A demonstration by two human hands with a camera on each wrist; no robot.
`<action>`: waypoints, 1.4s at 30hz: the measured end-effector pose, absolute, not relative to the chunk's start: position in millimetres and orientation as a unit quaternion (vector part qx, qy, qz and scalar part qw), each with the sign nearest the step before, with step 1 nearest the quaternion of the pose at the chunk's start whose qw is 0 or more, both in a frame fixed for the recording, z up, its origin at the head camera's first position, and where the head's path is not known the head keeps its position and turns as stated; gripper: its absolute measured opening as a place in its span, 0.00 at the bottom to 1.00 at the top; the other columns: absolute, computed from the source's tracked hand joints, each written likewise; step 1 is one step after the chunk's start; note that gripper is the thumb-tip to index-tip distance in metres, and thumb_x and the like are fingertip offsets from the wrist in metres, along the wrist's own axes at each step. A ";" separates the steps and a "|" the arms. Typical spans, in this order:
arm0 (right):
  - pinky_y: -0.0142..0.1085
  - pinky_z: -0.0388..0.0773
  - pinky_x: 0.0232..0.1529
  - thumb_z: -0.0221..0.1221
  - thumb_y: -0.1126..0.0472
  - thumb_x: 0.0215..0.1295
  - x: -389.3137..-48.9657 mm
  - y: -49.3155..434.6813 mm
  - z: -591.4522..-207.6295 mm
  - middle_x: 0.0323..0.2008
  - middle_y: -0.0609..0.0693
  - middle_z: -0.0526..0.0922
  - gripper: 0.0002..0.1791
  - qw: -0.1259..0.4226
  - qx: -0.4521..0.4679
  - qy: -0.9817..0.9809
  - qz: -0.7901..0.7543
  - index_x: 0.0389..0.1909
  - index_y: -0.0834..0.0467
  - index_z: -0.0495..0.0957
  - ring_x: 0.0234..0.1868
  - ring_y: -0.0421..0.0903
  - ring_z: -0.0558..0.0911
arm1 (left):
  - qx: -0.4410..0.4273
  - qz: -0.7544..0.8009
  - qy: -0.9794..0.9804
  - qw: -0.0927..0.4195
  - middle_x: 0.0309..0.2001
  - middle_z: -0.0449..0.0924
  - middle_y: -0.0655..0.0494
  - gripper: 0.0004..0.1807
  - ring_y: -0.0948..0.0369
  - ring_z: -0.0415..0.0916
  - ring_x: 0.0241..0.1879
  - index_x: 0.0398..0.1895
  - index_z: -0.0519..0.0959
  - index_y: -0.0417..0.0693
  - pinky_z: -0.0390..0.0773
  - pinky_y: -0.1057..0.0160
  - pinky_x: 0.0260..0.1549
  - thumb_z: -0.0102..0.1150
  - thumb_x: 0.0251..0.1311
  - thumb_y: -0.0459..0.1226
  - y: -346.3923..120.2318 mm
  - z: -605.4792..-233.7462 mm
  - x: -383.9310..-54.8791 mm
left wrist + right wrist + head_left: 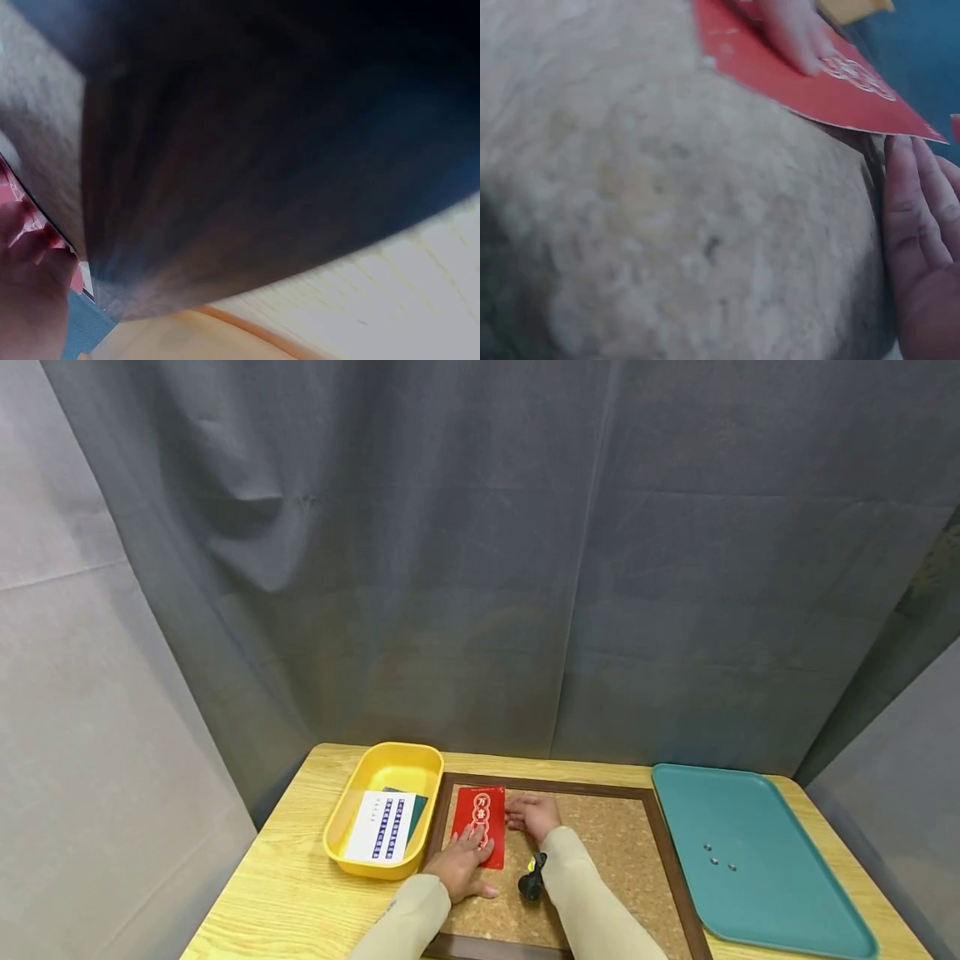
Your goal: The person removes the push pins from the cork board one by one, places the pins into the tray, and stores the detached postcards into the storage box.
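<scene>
A red paper envelope [468, 802] with white characters in linked rings lies upright on the left part of a cork board [600, 835]. My left hand [459, 864] rests on its lower half, fingers spread over the paper and thumb out on the cork. At the envelope's right edge is my right hand [534, 816], palm turned inward. Seen from the right wrist, its fingers [909, 202] are fairly straight, with the tips right at the edge of the red paper. The right thumb is hidden. The left wrist view shows only part of the left hand [34, 292].
Left of the board stands a yellow bin [333, 835] holding a white printed sheet [378, 827] and something dark green. A teal tray [757, 810] on the right carries three small shiny pieces [714, 861]. Dark wood frames the board; a grey curtain [450, 568] hangs behind the table.
</scene>
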State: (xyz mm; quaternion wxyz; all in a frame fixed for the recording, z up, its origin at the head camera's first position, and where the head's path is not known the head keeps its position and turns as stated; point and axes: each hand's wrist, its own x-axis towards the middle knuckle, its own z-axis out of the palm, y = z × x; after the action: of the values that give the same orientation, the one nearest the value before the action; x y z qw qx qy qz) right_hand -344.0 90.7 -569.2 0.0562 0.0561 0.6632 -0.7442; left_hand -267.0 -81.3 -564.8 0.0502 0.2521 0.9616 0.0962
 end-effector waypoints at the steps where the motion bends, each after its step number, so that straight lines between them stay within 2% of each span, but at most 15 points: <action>1: 0.35 0.84 0.28 0.61 0.73 0.59 -343.8 88.6 -568.3 0.30 0.62 0.85 0.15 0.053 0.049 0.682 -0.728 0.44 0.80 0.76 0.25 0.43 0.83 | 0.252 0.096 0.962 0.050 0.71 0.60 0.43 0.44 0.46 0.55 0.71 0.67 0.70 0.47 0.60 0.51 0.68 0.66 0.48 0.58 -81.6 -564.5 -267.3; 7: 0.35 0.84 0.28 0.63 0.70 0.57 -340.1 80.0 -567.6 0.29 0.56 0.85 0.14 0.039 0.023 0.753 -0.656 0.42 0.77 0.79 0.25 0.42 0.82 | 0.248 0.098 0.962 0.050 0.71 0.60 0.43 0.44 0.46 0.55 0.71 0.67 0.69 0.46 0.60 0.51 0.67 0.65 0.47 0.58 -82.1 -564.4 -269.0; 12: 0.31 0.82 0.25 0.64 0.69 0.57 -337.6 78.0 -572.9 0.26 0.50 0.84 0.13 0.044 0.037 0.762 -0.645 0.40 0.74 0.80 0.23 0.39 0.80 | 0.248 0.095 0.963 0.054 0.71 0.59 0.44 0.45 0.46 0.55 0.71 0.68 0.69 0.48 0.61 0.50 0.67 0.65 0.47 0.59 -81.8 -565.7 -268.6; 22: 0.30 0.80 0.24 0.64 0.70 0.56 -339.0 78.5 -578.2 0.24 0.50 0.84 0.11 0.027 0.029 0.766 -0.641 0.38 0.74 0.80 0.22 0.39 0.80 | 0.247 0.096 0.963 0.056 0.72 0.59 0.44 0.44 0.46 0.54 0.71 0.67 0.70 0.47 0.59 0.51 0.68 0.65 0.48 0.58 -81.4 -566.0 -268.8; 27: 0.31 0.81 0.24 0.64 0.70 0.57 -338.8 78.4 -580.1 0.25 0.54 0.85 0.10 0.029 0.031 0.767 -0.640 0.37 0.73 0.80 0.23 0.39 0.81 | 0.253 0.095 0.961 0.052 0.71 0.59 0.43 0.44 0.45 0.55 0.71 0.67 0.69 0.46 0.59 0.51 0.68 0.65 0.48 0.58 -81.6 -568.0 -268.8; 34: 0.28 0.78 0.22 0.65 0.68 0.57 -338.1 78.5 -581.8 0.26 0.51 0.84 0.09 0.032 0.045 0.780 -0.623 0.37 0.70 0.82 0.21 0.37 0.78 | 0.245 0.097 0.963 0.063 0.72 0.59 0.45 0.45 0.47 0.54 0.71 0.68 0.68 0.48 0.59 0.51 0.68 0.65 0.48 0.58 -80.7 -569.0 -268.0; 42: 0.31 0.81 0.24 0.65 0.68 0.57 -341.3 78.9 -585.3 0.28 0.53 0.85 0.10 0.030 0.042 0.781 -0.622 0.38 0.70 0.82 0.23 0.39 0.80 | 0.241 0.092 0.964 0.066 0.73 0.57 0.47 0.45 0.48 0.52 0.72 0.69 0.68 0.50 0.59 0.52 0.68 0.63 0.49 0.60 -81.6 -566.5 -267.4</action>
State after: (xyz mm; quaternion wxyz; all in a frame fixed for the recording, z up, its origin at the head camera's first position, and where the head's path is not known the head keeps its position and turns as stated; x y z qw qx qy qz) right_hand -341.3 78.9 -585.3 0.0300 0.0424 0.7812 -0.6221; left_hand -267.4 -81.6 -566.5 0.0657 0.2411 0.9639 0.0925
